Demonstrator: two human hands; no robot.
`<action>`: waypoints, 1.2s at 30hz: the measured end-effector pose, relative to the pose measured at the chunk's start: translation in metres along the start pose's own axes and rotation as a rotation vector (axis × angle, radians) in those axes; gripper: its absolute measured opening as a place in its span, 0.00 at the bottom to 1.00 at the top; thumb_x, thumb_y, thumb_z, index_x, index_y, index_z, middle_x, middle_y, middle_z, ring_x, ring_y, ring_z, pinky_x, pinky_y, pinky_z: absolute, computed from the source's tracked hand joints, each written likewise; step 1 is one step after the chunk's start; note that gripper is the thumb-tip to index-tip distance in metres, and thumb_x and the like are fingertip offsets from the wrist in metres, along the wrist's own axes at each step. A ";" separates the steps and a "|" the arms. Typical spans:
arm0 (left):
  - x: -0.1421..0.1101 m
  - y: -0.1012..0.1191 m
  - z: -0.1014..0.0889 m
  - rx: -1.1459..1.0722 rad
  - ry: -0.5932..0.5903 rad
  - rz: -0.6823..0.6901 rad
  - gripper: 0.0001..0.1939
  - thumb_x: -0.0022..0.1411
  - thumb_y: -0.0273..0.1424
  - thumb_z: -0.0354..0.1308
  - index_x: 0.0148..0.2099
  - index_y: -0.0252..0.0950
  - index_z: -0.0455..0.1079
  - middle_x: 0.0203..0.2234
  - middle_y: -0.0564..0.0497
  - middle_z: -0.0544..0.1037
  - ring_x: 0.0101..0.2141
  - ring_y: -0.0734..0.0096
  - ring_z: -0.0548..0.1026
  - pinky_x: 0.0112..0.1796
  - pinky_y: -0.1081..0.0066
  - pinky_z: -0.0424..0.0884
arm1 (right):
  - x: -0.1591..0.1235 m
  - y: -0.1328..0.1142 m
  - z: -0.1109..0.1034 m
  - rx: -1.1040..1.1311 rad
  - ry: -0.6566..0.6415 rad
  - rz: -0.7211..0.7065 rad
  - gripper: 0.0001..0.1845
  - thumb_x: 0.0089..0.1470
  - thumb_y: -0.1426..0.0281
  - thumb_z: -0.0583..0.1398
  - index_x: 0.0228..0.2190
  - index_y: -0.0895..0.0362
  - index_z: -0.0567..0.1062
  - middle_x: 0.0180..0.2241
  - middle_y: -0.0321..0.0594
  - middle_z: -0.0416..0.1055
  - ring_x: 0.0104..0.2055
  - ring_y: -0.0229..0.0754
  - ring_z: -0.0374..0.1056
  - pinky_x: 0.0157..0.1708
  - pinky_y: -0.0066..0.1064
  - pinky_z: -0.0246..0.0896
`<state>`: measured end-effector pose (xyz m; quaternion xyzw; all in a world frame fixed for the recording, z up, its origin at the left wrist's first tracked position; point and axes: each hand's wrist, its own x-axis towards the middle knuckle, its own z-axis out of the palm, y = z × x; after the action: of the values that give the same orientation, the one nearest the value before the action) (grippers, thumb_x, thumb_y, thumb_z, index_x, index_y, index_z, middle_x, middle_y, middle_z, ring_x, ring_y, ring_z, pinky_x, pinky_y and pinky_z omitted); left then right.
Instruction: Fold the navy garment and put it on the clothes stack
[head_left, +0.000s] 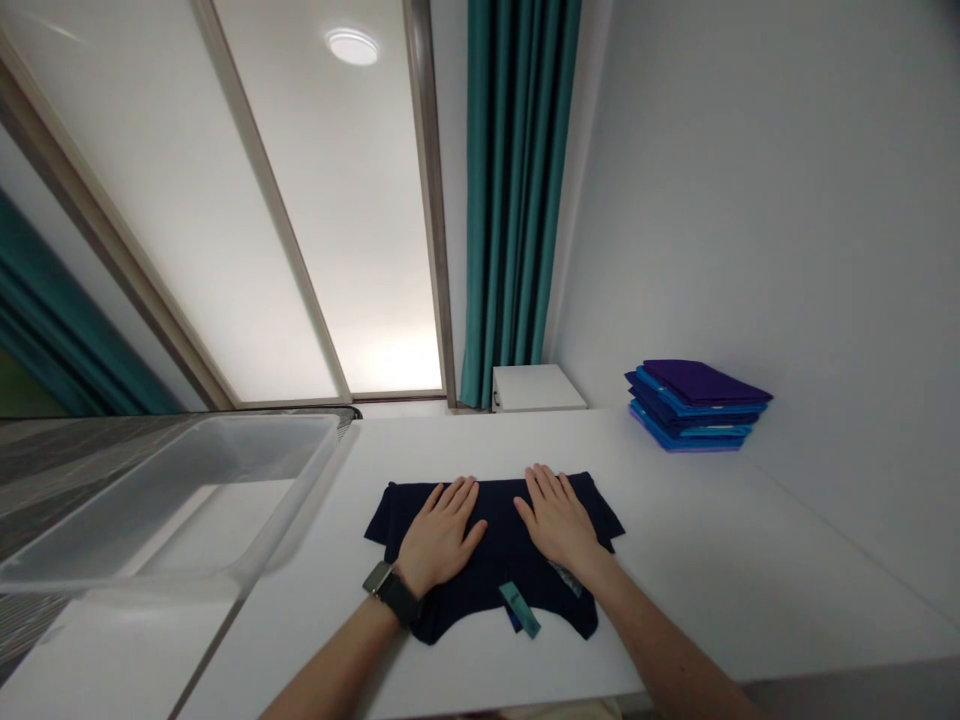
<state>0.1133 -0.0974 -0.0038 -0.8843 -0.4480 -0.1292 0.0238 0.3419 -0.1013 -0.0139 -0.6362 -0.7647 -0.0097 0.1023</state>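
A dark navy garment [495, 505] lies partly folded on the white table [712, 540], with a teal tag [520, 608] sticking out at its near edge. My left hand [439, 535] rests flat on the garment's left half, fingers stretched out, a black watch on the wrist. My right hand [556, 520] lies flat on the right half, fingers spread. Neither hand holds anything.
A clear plastic bin [225, 490] sits at the table's left side. A stack of folded blue and purple cloths [694, 405] stands at the back right by the wall. A small white box [536, 388] and teal curtain [517, 200] are behind the table.
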 end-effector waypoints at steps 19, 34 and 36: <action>0.022 -0.020 0.000 0.003 -0.044 -0.090 0.29 0.70 0.43 0.42 0.68 0.37 0.55 0.65 0.46 0.60 0.64 0.60 0.57 0.62 0.56 0.54 | 0.036 0.042 0.010 0.016 -0.058 0.065 0.38 0.64 0.55 0.40 0.64 0.71 0.55 0.67 0.55 0.46 0.70 0.51 0.37 0.67 0.45 0.31; -0.009 -0.092 -0.001 0.025 0.005 -0.284 0.25 0.71 0.40 0.42 0.66 0.41 0.57 0.64 0.46 0.62 0.64 0.59 0.58 0.62 0.51 0.53 | 0.047 0.045 0.014 0.024 -0.088 0.079 0.36 0.64 0.56 0.42 0.64 0.65 0.55 0.68 0.49 0.46 0.70 0.48 0.37 0.66 0.51 0.29; -0.017 -0.105 -0.001 0.008 0.012 -0.311 0.25 0.71 0.38 0.41 0.67 0.40 0.56 0.65 0.45 0.60 0.65 0.60 0.57 0.61 0.51 0.54 | 0.047 0.045 0.014 0.024 -0.082 0.076 0.35 0.64 0.56 0.42 0.64 0.65 0.56 0.68 0.49 0.47 0.70 0.48 0.38 0.66 0.51 0.29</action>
<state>0.0194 -0.0484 -0.0151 -0.8034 -0.5798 -0.1348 0.0096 0.3759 -0.0449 -0.0251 -0.6634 -0.7435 0.0295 0.0788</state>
